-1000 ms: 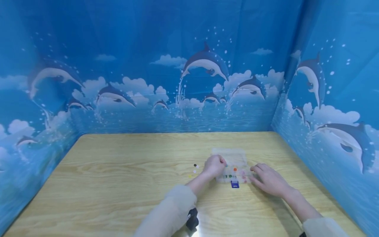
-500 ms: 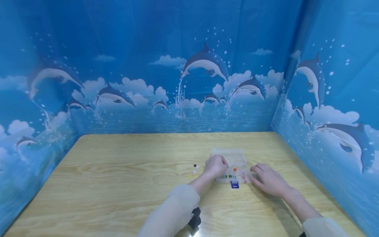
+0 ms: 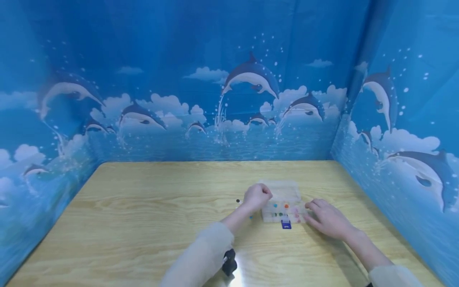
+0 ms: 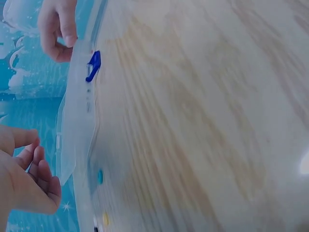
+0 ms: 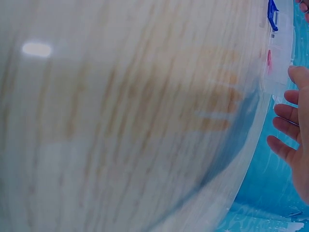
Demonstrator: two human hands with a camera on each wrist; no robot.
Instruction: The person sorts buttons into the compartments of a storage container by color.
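Note:
A clear plastic compartment box [image 3: 283, 209] lies on the wooden table [image 3: 150, 207] with its lid [image 3: 281, 187] folded back and a blue latch [image 3: 285, 224] at the front. Small coloured beads sit in its cells, among them an orange one [image 3: 286, 206] and a teal one [image 3: 275, 205]. My left hand [image 3: 256, 197] hovers at the box's left end, fingers loosely curled, with nothing visible in it [image 4: 29, 176]. The straight fingers of my right hand [image 3: 324, 217] touch the box's right end [image 5: 280, 58].
Loose beads lie on the table left of the box, a black one [image 3: 238, 201] and a blue one [image 3: 251, 217]; blue [image 4: 100, 176] and yellow [image 4: 105, 220] ones show in the left wrist view. Blue dolphin-print walls [image 3: 229, 99] enclose three sides.
My left hand has drawn back from over the box toward its left end, uncovering a teal bead in a cell. The right hand has stayed against the box.

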